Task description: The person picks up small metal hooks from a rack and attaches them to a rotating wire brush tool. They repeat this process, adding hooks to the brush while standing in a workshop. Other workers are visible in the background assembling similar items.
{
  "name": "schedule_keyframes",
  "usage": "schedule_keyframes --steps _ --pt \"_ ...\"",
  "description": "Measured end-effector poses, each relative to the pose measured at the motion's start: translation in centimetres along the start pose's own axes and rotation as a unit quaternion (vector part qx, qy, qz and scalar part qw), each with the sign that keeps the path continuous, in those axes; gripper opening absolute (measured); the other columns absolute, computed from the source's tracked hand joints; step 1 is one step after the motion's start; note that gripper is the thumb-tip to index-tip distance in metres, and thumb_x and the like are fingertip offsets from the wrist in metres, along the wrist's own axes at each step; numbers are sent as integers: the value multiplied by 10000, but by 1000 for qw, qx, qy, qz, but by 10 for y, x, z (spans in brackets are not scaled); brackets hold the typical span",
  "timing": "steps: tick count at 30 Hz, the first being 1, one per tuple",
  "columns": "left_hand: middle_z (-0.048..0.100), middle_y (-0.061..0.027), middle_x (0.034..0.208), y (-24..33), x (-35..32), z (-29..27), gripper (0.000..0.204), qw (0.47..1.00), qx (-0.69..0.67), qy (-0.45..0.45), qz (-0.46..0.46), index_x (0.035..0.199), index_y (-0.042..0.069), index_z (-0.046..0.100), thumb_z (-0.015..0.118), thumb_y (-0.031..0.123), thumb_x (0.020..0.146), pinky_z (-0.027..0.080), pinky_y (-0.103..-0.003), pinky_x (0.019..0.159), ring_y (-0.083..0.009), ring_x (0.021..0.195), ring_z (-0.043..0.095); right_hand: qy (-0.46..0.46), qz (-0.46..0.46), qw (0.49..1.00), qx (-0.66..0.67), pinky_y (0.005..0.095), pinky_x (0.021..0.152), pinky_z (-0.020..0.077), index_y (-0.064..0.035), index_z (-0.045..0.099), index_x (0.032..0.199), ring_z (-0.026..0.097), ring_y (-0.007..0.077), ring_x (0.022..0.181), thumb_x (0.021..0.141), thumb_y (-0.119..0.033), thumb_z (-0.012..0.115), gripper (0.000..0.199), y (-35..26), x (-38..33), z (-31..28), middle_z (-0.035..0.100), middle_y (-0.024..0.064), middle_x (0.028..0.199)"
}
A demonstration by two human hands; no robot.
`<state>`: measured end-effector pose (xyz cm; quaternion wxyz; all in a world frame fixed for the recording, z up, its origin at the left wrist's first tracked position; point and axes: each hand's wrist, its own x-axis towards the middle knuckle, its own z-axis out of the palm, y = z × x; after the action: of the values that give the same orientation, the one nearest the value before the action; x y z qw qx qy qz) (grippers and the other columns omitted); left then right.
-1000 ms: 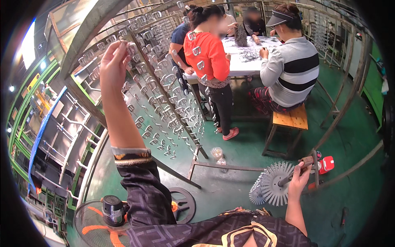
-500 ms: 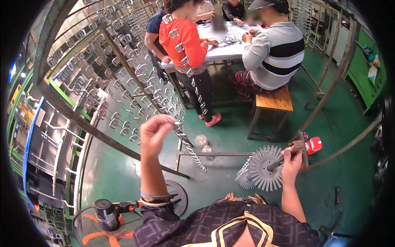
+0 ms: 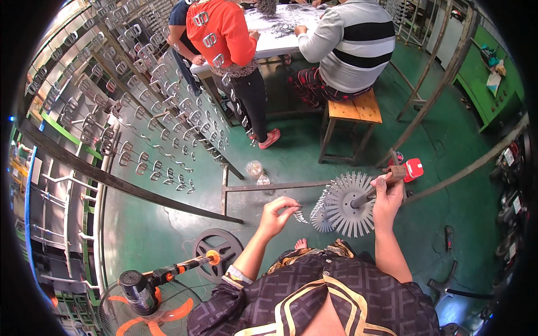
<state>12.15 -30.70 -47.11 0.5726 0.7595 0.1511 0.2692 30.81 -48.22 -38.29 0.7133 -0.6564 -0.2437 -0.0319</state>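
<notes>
My left hand [image 3: 276, 218] is in front of my body, thumb and fingertips pinched on the end of a short strand of small silvery metal pieces [image 3: 301, 217]. The strand hangs just left of a stack of grey slotted metal discs [image 3: 350, 204] on a rod. My right hand [image 3: 388, 204] is closed around the brown block [image 3: 397, 172] at the rod's near end; its fingers are partly hidden. The discs have narrow radial prongs, and a smaller disc [image 3: 321, 218] shows at the far end.
Metal buckles [image 3: 143, 166] hang in rows from a rack at left. A dark frame bar [image 3: 129, 190] crosses there. A fan [image 3: 148, 305] stands lower left beside a round black base [image 3: 218, 255]. Ahead, people work at a white table [image 3: 280, 42]; one sits on a wooden stool [image 3: 354, 109].
My left hand has come down and right from the hanging buckles toward the discs, still pinching metal pieces. My right hand stays at the block. The view has tilted down and shifted.
</notes>
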Motion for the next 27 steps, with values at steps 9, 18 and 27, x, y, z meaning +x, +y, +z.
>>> schedule_keyframes --steps 9,18,27 --pt "641 -92 811 -57 -17 70 88 997 70 -6 -31 818 7 630 653 31 736 473 -294 685 -210 756 619 1 19 1000 -10 217 648 393 -34 497 941 479 77 685 843 -261 624 278 1 -2 -2 518 -3 756" --pt "647 -107 816 -73 -19 90 99 994 101 8 -34 820 29 646 651 70 731 485 -331 670 -266 753 627 -2 16 1000 -7 219 647 395 -33 498 934 481 81 684 843 -254 623 269 1 -3 -3 519 2 764" --pt "655 -123 838 -74 -18 87 145 989 126 -11 -73 881 45 664 655 104 749 490 -324 699 -268 771 636 -14 9 999 -32 227 703 412 -25 472 935 496 86 705 876 -191 571 202 2 -6 -1 525 19 784"
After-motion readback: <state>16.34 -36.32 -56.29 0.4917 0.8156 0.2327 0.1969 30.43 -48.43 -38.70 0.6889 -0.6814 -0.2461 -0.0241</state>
